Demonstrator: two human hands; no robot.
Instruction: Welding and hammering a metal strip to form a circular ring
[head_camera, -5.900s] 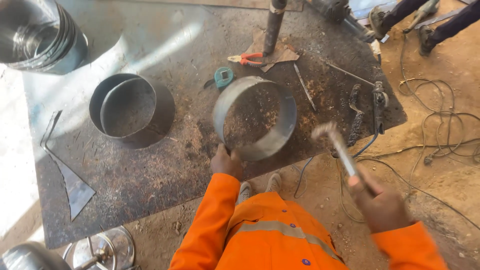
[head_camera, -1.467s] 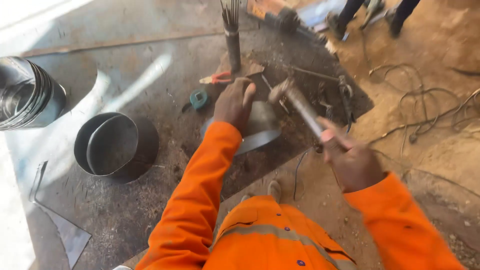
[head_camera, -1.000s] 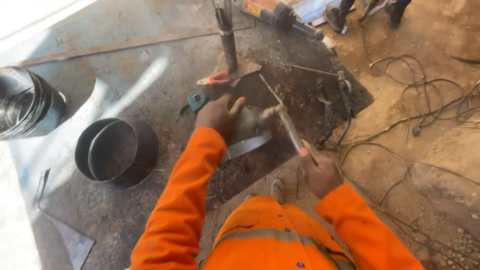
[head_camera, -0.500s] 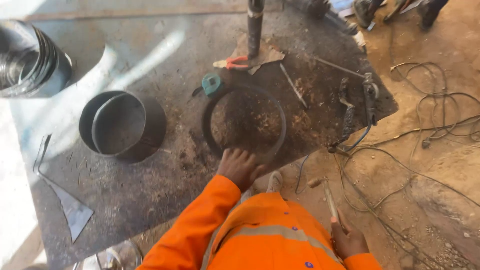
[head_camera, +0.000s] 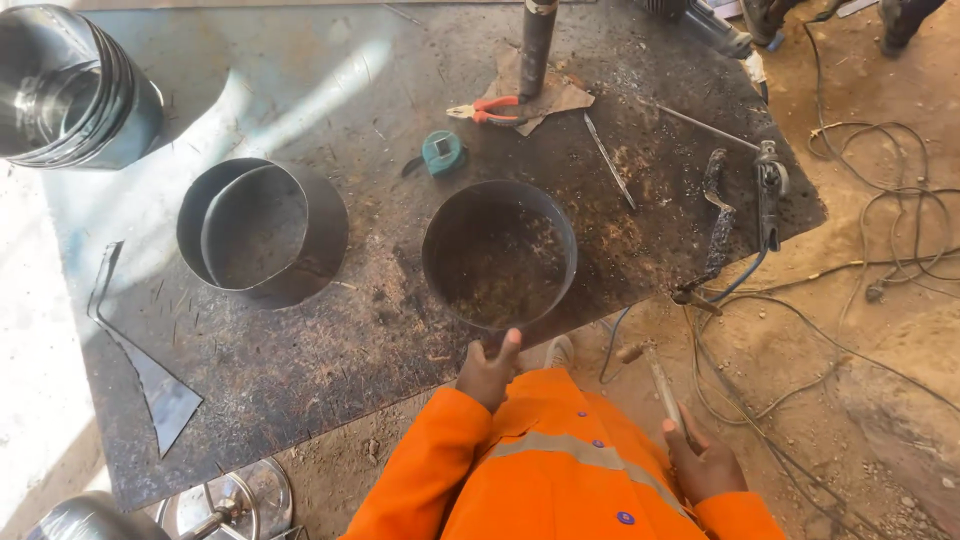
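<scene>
A round sheet-metal ring (head_camera: 500, 255) stands upright on the dark steel work plate (head_camera: 330, 90). My left hand (head_camera: 488, 368) grips the ring's near rim, thumb pointing up over the edge. My right hand (head_camera: 703, 462) is low at my side, off the plate's edge, closed around the handle of a hammer (head_camera: 655, 372) whose head points away toward the plate. Both arms wear orange sleeves.
A second, doubled metal ring (head_camera: 262, 230) stands to the left. A stack of rings (head_camera: 70, 90) sits at the far left corner. Pliers (head_camera: 485, 109), a teal tape measure (head_camera: 441, 152), a vertical pipe (head_camera: 534, 45), rods, a welding clamp (head_camera: 768, 185) and cables (head_camera: 880, 240) lie around.
The hammer came down from over the ring to my right side. My left hand moved from the ring's top to its near rim, and the ring now stands flat on the plate.
</scene>
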